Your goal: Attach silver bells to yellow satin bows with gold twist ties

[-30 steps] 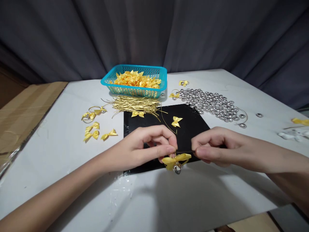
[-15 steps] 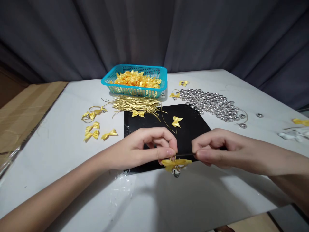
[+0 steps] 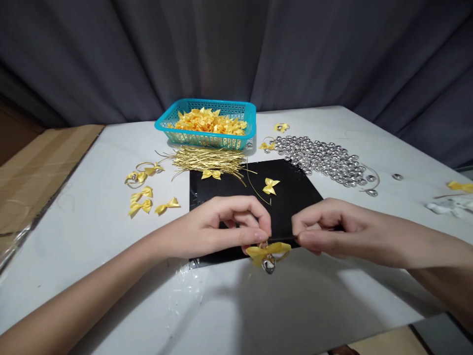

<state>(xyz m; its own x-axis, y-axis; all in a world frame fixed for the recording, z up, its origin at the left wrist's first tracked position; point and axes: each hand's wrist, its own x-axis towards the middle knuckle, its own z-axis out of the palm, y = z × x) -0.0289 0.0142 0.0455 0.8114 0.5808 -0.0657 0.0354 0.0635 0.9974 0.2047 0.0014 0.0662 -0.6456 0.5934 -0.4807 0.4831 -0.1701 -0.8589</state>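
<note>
Closest in, a yellow bow [image 3: 263, 252] with a silver bell [image 3: 269, 266] hangs just below the fingers of the left hand [image 3: 225, 224], which are pinched together on a thin cord [image 3: 281, 239]. That cord runs across to the right hand [image 3: 332, 227], whose thumb and forefinger are clamped on it. Should either pinch slacken, the cord could slip and bow and bell drop to the tabletop [image 3: 314, 305]; too hard a pull might tug the bow crooked. Beyond the fingers lies a black mat [image 3: 284, 212] with a loose bow [image 3: 271, 186]; farther off, gold cords [image 3: 209, 159] ahead to the left, a pile of bells [image 3: 321, 160] ahead to the right and, last, a blue basket [image 3: 251, 125] of ribbon bows [image 3: 209, 121].
</note>
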